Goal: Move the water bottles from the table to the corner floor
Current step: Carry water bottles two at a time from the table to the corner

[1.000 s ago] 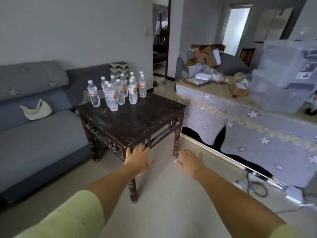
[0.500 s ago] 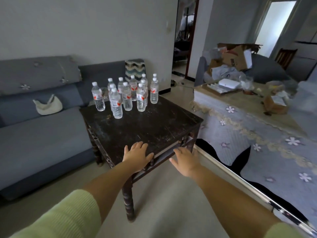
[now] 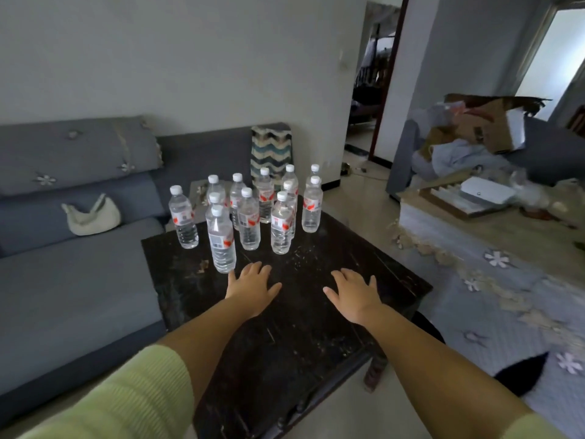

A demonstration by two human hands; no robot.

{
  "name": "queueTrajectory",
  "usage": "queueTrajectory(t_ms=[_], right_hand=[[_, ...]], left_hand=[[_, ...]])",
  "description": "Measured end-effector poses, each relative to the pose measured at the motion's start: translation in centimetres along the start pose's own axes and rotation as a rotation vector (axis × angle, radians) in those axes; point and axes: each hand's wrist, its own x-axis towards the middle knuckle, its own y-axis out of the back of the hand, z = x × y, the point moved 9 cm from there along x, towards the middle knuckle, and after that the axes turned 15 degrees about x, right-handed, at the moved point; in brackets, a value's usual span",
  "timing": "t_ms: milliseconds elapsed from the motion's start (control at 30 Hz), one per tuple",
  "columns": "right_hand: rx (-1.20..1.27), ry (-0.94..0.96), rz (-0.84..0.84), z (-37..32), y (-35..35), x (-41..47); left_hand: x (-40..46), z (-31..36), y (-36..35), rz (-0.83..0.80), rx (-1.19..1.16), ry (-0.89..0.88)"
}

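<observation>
The water bottles [image 3: 250, 213] are being kept upright at the bench's [image 3: 364, 280] far-left edge. Both grips, left hand [image 3: 253, 288] and right hand [image 3: 354, 294], are being held spread, empty, over its bare near half.

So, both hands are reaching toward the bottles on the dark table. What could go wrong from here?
1. The water bottles stand upright and packed close together. Grabbing the nearest bottle with the left hand might bump its neighbours and topple several.
2. One bottle stands near the table edge on the sofa side; a knock could send it off.
3. The right hand is open and empty; taking too many bottles at once may mean dropping one.
</observation>
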Motion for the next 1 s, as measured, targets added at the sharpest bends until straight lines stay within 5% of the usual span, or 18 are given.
queueTrajectory(t_ms=[233,567,833,1000], right_hand=[[0.003,0.017,-0.085,-1.0,-2.4,9.8],[0.155,0.103,-0.13,-3.3,-4.9,24.7],[0.943,0.056,-0.016,-3.1,-6.2,31.9],[1.071,0.068,0.13,-4.3,-6.6,34.4]], left_hand=[[6.6,-4.5,-3.3,-0.084,-0.048,0.125],[10.9,-14.2,-10.9,-0.232,-0.397,0.683],[15.3,-15.3,-11.1,0.302,-1.004,0.916],[17.3,-15.5,-10.6,0.48,-1.103,0.998]])
